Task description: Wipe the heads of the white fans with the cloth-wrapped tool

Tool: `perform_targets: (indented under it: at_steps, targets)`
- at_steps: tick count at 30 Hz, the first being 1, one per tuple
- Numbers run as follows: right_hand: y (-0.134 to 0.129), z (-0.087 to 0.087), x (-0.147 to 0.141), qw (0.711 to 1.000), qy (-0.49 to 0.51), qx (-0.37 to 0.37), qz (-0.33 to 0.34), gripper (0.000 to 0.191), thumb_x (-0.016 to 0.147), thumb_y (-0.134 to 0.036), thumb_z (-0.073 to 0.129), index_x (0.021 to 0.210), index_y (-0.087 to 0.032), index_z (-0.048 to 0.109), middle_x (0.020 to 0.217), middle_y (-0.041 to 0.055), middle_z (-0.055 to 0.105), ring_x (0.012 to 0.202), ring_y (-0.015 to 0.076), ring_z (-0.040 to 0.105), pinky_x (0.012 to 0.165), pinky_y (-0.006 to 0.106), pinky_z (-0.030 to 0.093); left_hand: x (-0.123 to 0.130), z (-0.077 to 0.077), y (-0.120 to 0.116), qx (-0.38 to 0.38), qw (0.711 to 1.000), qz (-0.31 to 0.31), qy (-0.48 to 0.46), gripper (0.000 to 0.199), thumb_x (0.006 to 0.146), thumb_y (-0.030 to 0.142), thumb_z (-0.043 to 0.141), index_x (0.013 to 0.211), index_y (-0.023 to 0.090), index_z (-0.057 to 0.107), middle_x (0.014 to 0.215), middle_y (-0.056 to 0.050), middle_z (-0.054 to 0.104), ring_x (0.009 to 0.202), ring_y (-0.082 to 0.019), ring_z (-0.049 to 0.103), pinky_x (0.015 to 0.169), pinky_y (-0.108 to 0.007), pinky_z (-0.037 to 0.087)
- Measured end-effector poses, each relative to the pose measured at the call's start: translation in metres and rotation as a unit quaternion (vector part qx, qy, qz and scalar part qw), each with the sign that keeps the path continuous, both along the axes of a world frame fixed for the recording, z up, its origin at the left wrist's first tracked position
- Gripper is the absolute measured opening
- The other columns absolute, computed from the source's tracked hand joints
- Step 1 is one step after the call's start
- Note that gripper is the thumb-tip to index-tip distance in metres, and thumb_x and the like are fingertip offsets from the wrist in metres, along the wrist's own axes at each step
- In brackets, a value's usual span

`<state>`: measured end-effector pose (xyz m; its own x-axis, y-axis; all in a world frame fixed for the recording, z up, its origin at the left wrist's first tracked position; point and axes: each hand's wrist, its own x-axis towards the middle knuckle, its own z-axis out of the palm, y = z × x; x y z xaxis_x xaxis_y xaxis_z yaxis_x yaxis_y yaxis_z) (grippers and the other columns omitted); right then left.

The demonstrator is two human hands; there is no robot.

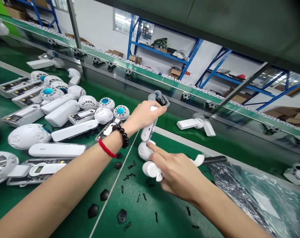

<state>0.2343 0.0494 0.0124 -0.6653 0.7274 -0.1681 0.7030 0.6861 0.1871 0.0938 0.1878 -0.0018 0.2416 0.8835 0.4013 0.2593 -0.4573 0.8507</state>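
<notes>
My left hand (pixel 148 114) is closed around the handle of a white handheld fan (pixel 146 132), with its round head toward me. My right hand (pixel 173 167) has its index finger on that fan's round head (pixel 143 151). Under my right palm the curled fingers grip a white object with a rounded end (pixel 151 169); its kind is unclear. A white piece with a black bar (pixel 215 159) shows beyond that hand; whether they join is hidden. Small black strips (pixel 144 197) and black pentagon pieces (pixel 122 216) lie on the green table around my hands.
Many white fans (pixel 62 112) crowd the table's left side. Clear plastic bags (pixel 253 195) lie at right. Beyond runs a green conveyor belt (pixel 169 122) carrying fans (pixel 196 123). Soccer-ball-patterned items (pixel 186 96) line the ledge behind it. A dark panel (pixel 226 26) hangs overhead.
</notes>
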Motion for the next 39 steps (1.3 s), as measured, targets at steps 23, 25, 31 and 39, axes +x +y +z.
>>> perform_targets:
  at_steps: [23,25,31,39]
  targets:
    - [0.007,-0.002,0.025,0.926,0.307,-0.004,-0.221,0.035,0.099,-0.030,0.036,0.133,-0.022,0.040,0.103,0.0098,0.067,0.078,0.0233,0.065,0.062,0.033,0.046,-0.001,-0.003,0.002,0.000,1.000,0.008,-0.001,0.032,0.083,0.049,0.058,0.071,0.020,0.068,0.073,0.000,0.068,0.070,-0.017,0.057,0.064,-0.029,0.038]
    - [0.007,-0.009,0.022,0.928,0.297,0.012,-0.223,0.039,0.099,-0.030,0.034,0.136,-0.019,0.039,0.106,0.0128,0.068,0.080,0.0263,0.067,0.062,0.035,0.048,-0.001,-0.003,0.002,-0.001,1.000,0.014,-0.008,0.033,0.083,0.049,0.058,0.070,0.020,0.068,0.072,0.000,0.068,0.069,-0.017,0.057,0.063,-0.029,0.038]
    - [0.010,-0.013,0.015,0.943,0.269,0.018,-0.195,0.044,0.098,-0.026,0.034,0.141,-0.018,0.038,0.124,0.0163,0.064,0.095,0.0316,0.068,0.071,0.041,0.052,0.000,-0.005,0.003,0.002,1.000,0.021,-0.006,0.033,0.083,0.050,0.058,0.071,0.021,0.069,0.073,0.000,0.068,0.068,-0.017,0.056,0.061,-0.029,0.037]
    - [0.005,-0.009,0.013,0.922,0.328,0.131,-0.157,0.046,0.098,-0.026,0.037,0.143,-0.015,0.037,0.117,0.0173,0.067,0.087,0.0268,0.069,0.064,0.034,0.052,-0.001,-0.005,0.003,-0.001,1.000,0.028,0.007,0.034,0.084,0.051,0.057,0.074,0.021,0.069,0.075,-0.001,0.069,0.071,-0.018,0.056,0.064,-0.029,0.037]
